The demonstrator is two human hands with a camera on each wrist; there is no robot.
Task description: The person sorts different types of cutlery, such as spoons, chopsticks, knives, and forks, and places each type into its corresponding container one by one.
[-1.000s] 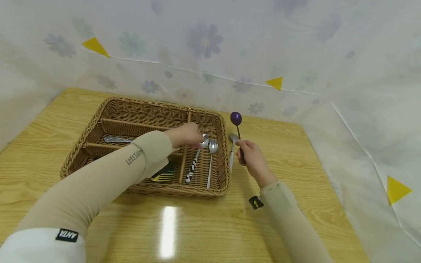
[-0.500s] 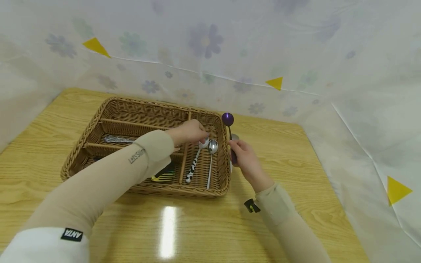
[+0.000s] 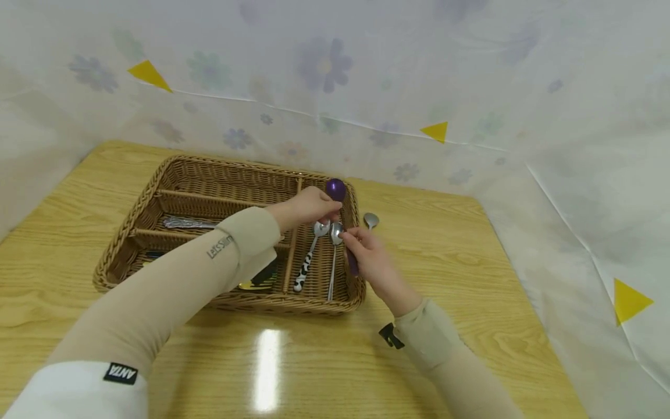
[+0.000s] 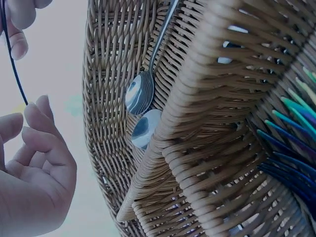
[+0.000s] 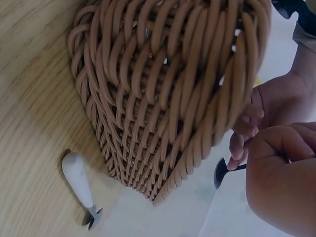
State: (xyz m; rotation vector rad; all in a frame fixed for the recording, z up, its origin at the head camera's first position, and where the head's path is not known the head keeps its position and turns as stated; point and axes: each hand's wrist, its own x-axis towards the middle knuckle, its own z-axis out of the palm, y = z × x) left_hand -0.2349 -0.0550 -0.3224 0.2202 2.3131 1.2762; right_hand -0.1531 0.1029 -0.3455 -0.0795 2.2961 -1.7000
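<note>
A purple long-handled spoon (image 3: 335, 189) is held over the right-hand compartment of the wicker cutlery tray (image 3: 361, 291), its round bowl toward the wall. My right hand (image 3: 374, 262) grips its handle. The thumb and finger of my left hand (image 3: 309, 206) pinch its neck just below the bowl. In the left wrist view, its thin dark shaft (image 4: 15, 69) runs between both hands. Under them, a spoon with a cow-spotted handle (image 3: 305, 273) and a plain steel spoon (image 3: 332, 267) lie side by side in the compartment.
A white-handled spoon (image 5: 76, 180) lies on the table right of the tray. Silver cutlery (image 3: 185, 223) fills part of a middle compartment. Forks with coloured tines (image 4: 296, 128) lie in the front one. A flower-printed curtain (image 3: 324, 75) stands behind the table.
My right hand has carried the purple spoon left from beside the tray to over its right compartment. My left hand has shifted slightly and now meets the spoon's neck.
</note>
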